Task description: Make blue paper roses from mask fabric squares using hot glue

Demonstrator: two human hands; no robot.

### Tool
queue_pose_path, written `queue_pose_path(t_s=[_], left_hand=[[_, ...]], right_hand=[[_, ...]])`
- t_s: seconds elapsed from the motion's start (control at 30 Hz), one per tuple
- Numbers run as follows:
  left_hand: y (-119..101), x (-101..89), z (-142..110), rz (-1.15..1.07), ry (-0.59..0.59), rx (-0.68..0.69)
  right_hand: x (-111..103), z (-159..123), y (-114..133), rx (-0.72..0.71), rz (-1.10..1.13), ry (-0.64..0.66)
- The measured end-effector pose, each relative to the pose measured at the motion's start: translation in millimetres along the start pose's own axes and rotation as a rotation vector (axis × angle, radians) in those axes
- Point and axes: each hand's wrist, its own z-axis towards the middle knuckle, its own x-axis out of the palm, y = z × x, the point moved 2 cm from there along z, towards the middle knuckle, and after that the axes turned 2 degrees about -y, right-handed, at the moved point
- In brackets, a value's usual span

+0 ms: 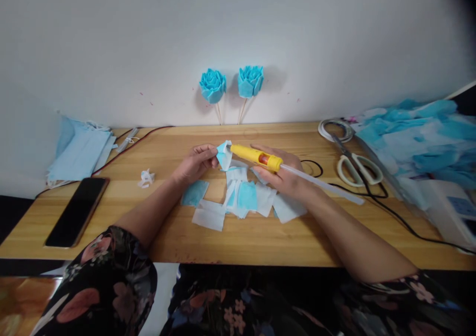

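Between the fingertips of my left hand [199, 162] is a folded blue and white mask-fabric piece [224, 156]. My right hand [284, 172] is wrapped round a yellow hot glue gun [256, 156], its dark nozzle at the upper right edge of the folded piece. A long translucent glue stick [322, 183] sticks out of the gun's rear over my right wrist. Below the hands lie several loose fabric squares [247, 196], blue and white, some overlapping. Two blue fabric roses [213, 85] on thin sticks stand against the wall behind.
On the left are a stack of blue face masks [78, 150], a black phone [77, 212] and a crumpled white scrap [146, 178]. To the right lie scissors [359, 170], a white tape roll [335, 130], a black cord [405, 222] and a heap of blue fabric [420, 133].
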Motion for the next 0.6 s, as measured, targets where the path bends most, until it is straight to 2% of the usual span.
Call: queue_pose_path(t_s=[0.13, 0.43, 0.5, 0.6], left_hand=[[-0.4, -2.0, 0.8, 0.023, -0.039, 0.028], [0.0, -3.4, 1.7, 0.026, -0.054, 0.066], [0.1, -3.8, 2.1, 0.031, -0.06, 0.074], [-0.5, -3.6, 2.8, 0.037, -0.08, 0.081]], right_hand=[[1.8, -0.3, -2.9, -0.002, 0.011, 0.002], [1.3, -3.2, -8.9, 0.217, 0.175, 0.023], [1.1, -2.8, -8.5, 0.207, 0.161, 0.006], [0.7, -0.8, -5.1, 0.113, 0.101, 0.0]])
